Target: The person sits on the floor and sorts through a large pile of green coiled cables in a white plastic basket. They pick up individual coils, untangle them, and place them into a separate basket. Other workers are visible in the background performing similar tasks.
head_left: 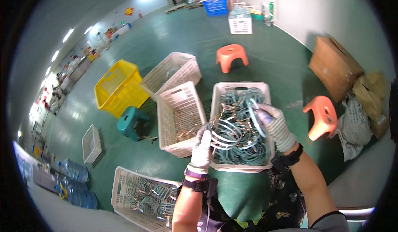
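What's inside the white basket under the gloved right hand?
Lots of grey-green loops, heaped together. They cover the bottom of the white basket, so anything underneath is hidden.

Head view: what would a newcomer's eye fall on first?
Likely the grey-green thin coils heaped in the white rectangular plastic crate just right of centre, between the gloved left hand and gloved right hand. Next, the bright yellow plastic crate off to the left. Then an orange plastic stool beyond the white crate and another orange stool to its right.
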Demonstrator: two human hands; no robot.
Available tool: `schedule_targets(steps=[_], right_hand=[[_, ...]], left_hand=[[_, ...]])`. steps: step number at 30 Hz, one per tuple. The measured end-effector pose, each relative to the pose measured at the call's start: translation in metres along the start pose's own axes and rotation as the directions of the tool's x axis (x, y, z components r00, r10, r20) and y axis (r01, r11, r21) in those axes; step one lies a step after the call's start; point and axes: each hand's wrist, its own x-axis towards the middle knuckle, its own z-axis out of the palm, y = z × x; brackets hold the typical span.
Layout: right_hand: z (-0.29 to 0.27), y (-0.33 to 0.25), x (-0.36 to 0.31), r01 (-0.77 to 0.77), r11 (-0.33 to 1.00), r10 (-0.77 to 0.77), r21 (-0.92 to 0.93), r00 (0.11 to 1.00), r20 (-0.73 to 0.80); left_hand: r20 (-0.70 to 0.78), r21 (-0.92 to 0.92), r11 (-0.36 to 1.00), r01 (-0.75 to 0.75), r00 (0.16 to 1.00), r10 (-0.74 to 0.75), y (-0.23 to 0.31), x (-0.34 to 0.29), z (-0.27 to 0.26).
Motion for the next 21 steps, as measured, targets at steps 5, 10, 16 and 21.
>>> schedule_targets(steps=[5,10,16,21], right_hand=[[-0.006,-0.004,-0.003,-0.003,0.997,0.006,-0.078,0.999,0.042],[0.006,0.0,-0.004,0.087,0.957,-0.051,-0.277,0.99,0.135],[-0.008,0.019,0.002,-0.147,0.904,0.264,-0.402,0.931,0.253],[-0.011,0.03,0.0,-0.285,0.927,0.347,-0.244,0.898,0.27]], left_hand=[[0.072,0.319,0.947,-0.027,0.997,0.004,-0.002,-0.009,0.032],[0.212,0.447,0.883,-0.142,0.976,0.05,-0.002,-0.018,0.041],[0.218,0.445,0.885,-0.136,0.975,0.041,0.0,-0.017,0.033],[0.177,0.392,0.907,-0.156,0.98,0.092,-0.003,-0.012,0.025]])
